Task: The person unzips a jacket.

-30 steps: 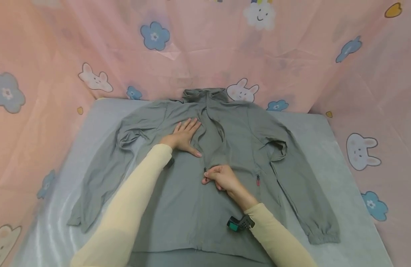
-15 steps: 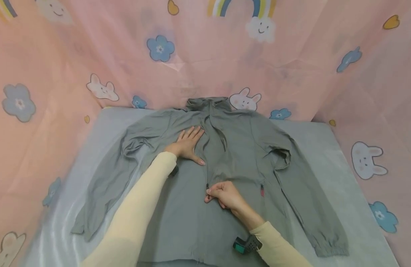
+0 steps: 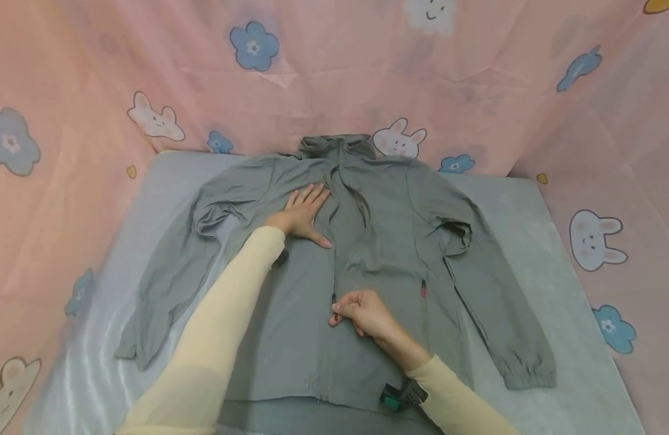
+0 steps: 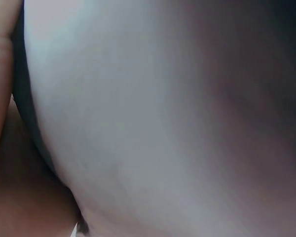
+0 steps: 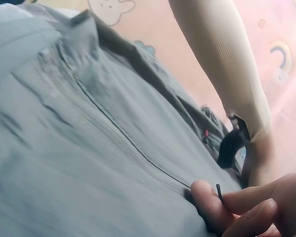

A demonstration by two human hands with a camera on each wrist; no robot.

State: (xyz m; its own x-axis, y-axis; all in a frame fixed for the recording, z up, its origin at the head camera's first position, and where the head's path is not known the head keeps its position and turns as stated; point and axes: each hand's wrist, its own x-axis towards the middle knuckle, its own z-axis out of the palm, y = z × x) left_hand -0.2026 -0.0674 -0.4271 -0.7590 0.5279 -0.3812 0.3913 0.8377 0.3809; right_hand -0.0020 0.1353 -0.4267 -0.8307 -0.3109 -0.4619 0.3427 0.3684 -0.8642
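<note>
A grey zip-up jacket [image 3: 388, 241] lies front up, its sleeves spread to both sides. My left hand [image 3: 303, 215] rests flat on the left chest panel, fingers spread, beside the front opening. Lower on the front, my right hand [image 3: 367, 313] pinches the dark zipper pull [image 3: 334, 298] between thumb and fingers. Above the pull the front edges part around the chest; below it the front zipper line runs to the hem. In the right wrist view, the right fingers [image 5: 207, 200] hold the pull's thin dark tab [image 5: 219, 192]. The left wrist view shows mostly blurred pale grey fabric [image 4: 103, 113].
The jacket lies on a table with a pale blue-grey cover [image 3: 535, 241]. A pink printed curtain [image 3: 334, 72] surrounds the back and sides. A pocket zipper with a red pull [image 3: 423, 290] is at the jacket's right side. The right wrist wears a black camera [image 3: 402, 396].
The right hand has drawn the zipper pull down the front toward the hem, lengthening the unzipped part. The left hand stays on the chest panel. The head view has tilted slightly.
</note>
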